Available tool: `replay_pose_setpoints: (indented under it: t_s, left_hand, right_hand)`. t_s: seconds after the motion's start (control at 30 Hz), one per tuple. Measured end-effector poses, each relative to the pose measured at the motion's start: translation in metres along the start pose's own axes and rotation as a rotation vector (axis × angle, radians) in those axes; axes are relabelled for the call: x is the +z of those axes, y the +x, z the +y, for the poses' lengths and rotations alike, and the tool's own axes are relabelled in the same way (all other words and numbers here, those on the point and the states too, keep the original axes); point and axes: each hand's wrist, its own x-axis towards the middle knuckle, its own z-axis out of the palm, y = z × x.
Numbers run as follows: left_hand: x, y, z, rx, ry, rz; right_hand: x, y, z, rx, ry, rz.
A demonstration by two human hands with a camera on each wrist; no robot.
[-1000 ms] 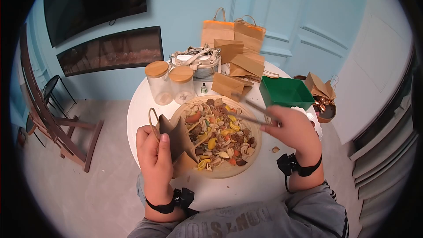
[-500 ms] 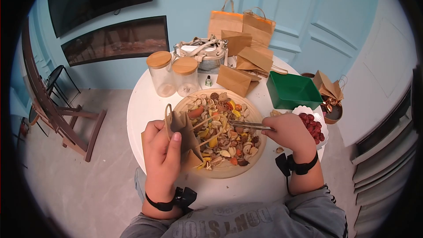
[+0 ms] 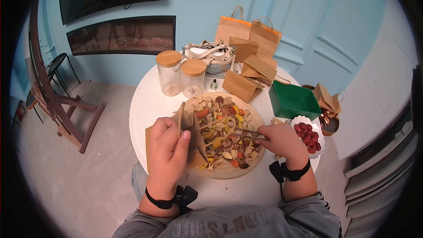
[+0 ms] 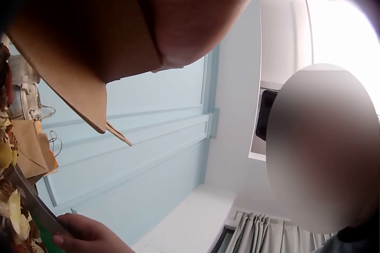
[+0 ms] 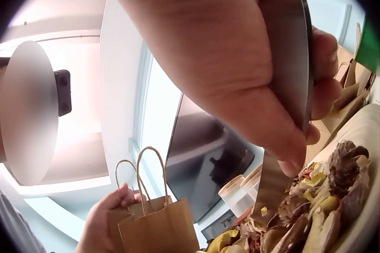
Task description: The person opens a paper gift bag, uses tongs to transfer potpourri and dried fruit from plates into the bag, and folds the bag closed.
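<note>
My left hand [image 3: 168, 154] grips a small brown paper bag [image 3: 196, 143] by its side and one looped handle, at the left edge of the round tray [image 3: 224, 175]. That tray holds a heap of mixed dried pieces [image 3: 229, 154]. Metal tongs [image 3: 246, 132] are held in my right hand [image 3: 284, 139], their tips over the heap's right part. In the right wrist view the tongs [image 5: 288, 45] reach down to the dried pieces, with the thumb pressed along them; the bag [image 5: 159, 227] stands open, upright, in the left hand [image 5: 102, 223]. Whether the tips hold a piece cannot be told.
Two glass jars with wooden lids [image 3: 169, 58], a small bottle [image 3: 213, 84], a handbag [image 3: 211, 57] and several paper bags [image 3: 241, 85] stand behind the tray. A green box [image 3: 294, 101] and a scalloped dish of red dates [image 3: 324, 143] are at the right.
The right hand has brought the tongs down from above the tray's back right onto the heap. The left hand still grips the bag, while the head view has shifted slightly.
</note>
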Motion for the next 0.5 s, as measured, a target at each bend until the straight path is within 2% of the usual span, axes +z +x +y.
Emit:
replay_pose_setpoints:
  t_s: [0.27,0.37,0.43,0.47,0.5]
  left_hand:
    - [0.0,0.0,-0.001,0.006,0.005,-0.027]
    - [0.001,0.0,-0.001,-0.013,-0.028,-0.004]
    - [0.001,-0.001,-0.003,0.021,0.0,0.004]
    - [0.001,-0.001,-0.004,0.056,0.026,0.003]
    - [0.001,-0.001,-0.004,0.057,0.03,0.007]
  right_hand:
    - [-0.007,-0.003,0.011,-0.052,-0.018,0.11]
    - [-0.024,-0.008,0.007,-0.08,0.011,0.225]
    - [-0.044,-0.013,0.0,0.009,0.091,0.334]
    - [-0.051,-0.014,0.0,-0.042,0.16,0.416]
    - [-0.059,-0.015,-0.006,-0.048,0.162,0.417]
